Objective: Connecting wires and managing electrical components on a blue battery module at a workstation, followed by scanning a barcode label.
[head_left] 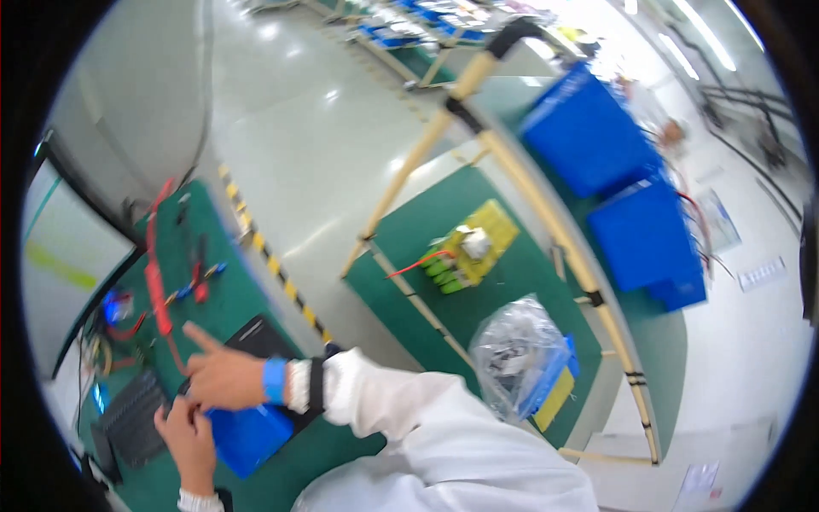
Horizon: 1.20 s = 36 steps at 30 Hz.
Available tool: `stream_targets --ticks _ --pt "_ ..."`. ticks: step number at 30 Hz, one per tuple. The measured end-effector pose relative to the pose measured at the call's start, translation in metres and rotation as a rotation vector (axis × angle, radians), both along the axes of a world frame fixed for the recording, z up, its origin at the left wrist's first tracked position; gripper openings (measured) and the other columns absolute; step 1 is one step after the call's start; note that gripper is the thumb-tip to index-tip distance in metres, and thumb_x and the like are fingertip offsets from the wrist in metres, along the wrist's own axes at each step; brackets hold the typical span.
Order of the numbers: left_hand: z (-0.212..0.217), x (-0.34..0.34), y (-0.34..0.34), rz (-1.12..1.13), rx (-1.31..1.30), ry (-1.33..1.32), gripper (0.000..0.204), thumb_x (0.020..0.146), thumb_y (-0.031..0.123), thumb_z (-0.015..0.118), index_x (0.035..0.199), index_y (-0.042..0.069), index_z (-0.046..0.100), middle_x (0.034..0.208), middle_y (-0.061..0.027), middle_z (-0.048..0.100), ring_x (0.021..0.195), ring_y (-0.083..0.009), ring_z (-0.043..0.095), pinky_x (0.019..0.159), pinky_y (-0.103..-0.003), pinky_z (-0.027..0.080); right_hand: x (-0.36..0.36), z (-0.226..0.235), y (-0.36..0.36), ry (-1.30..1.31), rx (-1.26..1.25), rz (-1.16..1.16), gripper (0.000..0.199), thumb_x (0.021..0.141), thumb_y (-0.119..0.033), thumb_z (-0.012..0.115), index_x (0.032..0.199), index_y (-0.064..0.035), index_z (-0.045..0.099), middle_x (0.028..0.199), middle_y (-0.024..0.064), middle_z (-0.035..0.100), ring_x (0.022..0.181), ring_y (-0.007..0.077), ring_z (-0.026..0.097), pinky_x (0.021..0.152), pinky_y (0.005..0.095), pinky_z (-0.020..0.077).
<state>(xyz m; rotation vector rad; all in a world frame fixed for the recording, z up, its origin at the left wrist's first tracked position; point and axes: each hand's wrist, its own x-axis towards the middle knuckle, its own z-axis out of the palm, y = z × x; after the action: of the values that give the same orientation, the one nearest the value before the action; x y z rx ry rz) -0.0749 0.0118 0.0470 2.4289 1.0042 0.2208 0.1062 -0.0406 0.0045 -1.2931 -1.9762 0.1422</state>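
Blue block (247, 437) under both hands' grip

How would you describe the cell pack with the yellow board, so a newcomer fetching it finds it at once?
Look at the green mat on the bench right of the pale frame post. Near its middle lies the cell pack: green cylinders side by side under a yellow board, with a red wire trailing left. The clear plastic bag nearer the person is crinkled and colourless.

The surface (503, 290) is matt green matting, framed by smooth cream tubing (546, 213). A crinkled, glossy clear plastic bag (512, 350) lies near its edge. The blue pack (247, 435) looks smooth plastic; the sleeve (401, 410) is white cloth.
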Motion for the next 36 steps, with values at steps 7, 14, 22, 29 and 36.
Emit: stream_targets --ticks 7,14,22,29,36 --pt "-0.025 -0.001 0.028 0.133 -0.905 -0.265 0.019 0.095 0.018 0.048 0.088 0.003 0.057 0.067 -0.0045 0.057 0.053 -0.0111 0.050 0.049 -0.023 0.040 0.003 -0.014 -0.003 -0.016 0.080 -0.056 0.008 0.072 -0.016 0.067 0.065 -0.0143 0.065 0.064 -0.0018 0.055 0.084 0.0181 0.057 0.118 0.0663 0.0068" --pt "-0.025 0.002 0.039 0.136 -1.025 -0.188 0.023 0.092 0.022 0.048 0.085 0.005 0.060 0.066 -0.0024 0.057 0.054 -0.0111 0.051 0.051 -0.024 0.040 0.003 -0.013 0.001 -0.001 -0.100 0.003 0.008 0.073 -0.018 0.066 0.065 -0.0156 0.067 0.067 -0.0022 0.062 0.083 0.0187 0.059 0.118 0.0653 0.0030" --pt "-0.025 0.007 0.036 0.156 -0.829 -0.217 0.019 0.091 0.015 0.045 0.081 0.005 0.058 0.065 0.0008 0.052 0.053 -0.0081 0.046 0.050 -0.023 0.038 0.004 -0.002 0.001 -0.071 0.020 -0.023 0.008 0.074 -0.012 0.066 0.066 -0.0146 0.065 0.066 -0.0006 0.059 0.081 0.0174 0.060 0.119 0.0637 0.0045" --pt "-0.019 0.010 0.029 0.127 -0.611 -0.157 0.019 0.091 0.014 0.044 0.078 0.004 0.056 0.065 0.0010 0.050 0.056 -0.0069 0.046 0.051 -0.023 0.038 0.004 -0.008 0.002 0.026 0.040 0.013 0.014 0.077 -0.010 0.065 0.065 -0.0138 0.059 0.065 -0.0008 0.052 0.079 0.0180 0.058 0.120 0.0636 0.0073" --pt "0.005 -0.017 0.041 -0.001 -0.304 0.195 0.027 0.088 0.023 0.055 0.109 0.005 0.058 0.096 -0.0242 0.065 0.092 -0.0350 0.066 0.082 -0.045 0.049 0.030 -0.009 -0.010 -0.032 0.010 -0.051 0.015 0.081 -0.014 0.063 0.068 -0.0125 0.056 0.068 0.0003 0.051 0.087 0.0208 0.058 0.119 0.0630 0.0102"
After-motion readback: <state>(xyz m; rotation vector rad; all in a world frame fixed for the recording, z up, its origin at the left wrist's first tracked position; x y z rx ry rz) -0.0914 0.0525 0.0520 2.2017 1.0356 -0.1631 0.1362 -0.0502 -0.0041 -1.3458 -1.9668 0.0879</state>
